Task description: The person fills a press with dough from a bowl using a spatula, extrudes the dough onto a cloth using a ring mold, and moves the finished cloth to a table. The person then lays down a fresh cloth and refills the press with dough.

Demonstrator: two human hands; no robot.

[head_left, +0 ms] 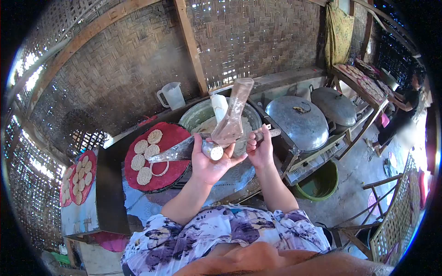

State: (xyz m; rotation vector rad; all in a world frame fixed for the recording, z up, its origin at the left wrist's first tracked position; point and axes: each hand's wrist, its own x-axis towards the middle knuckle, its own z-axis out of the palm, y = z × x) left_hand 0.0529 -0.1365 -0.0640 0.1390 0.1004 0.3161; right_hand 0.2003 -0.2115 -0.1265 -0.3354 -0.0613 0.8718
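Observation:
My left hand point(209, 163), palm up, cradles a grey tube point(172, 150) with a round, whitish end turned toward my right hand. Just above its fingers stands a brown, flour-dusted wooden piece point(232, 115) with a broad lower end and a narrower upper part; which hand supports it I cannot tell. My right hand point(261, 146) is closed around a short stick point(271, 133) whose end sticks out to the right. Behind both hands is a large basin point(191, 117) with pale dough or batter and a white cylinder point(219, 108) in it.
On the left, a round red tray point(131, 158) bears several pale noodle-like discs and a thin ring point(160, 169). A clear pitcher point(172, 95) stands behind. Lidded pots point(297, 120) sit to the right, above a green tub point(317, 181). Another person point(405, 108) stands at far right.

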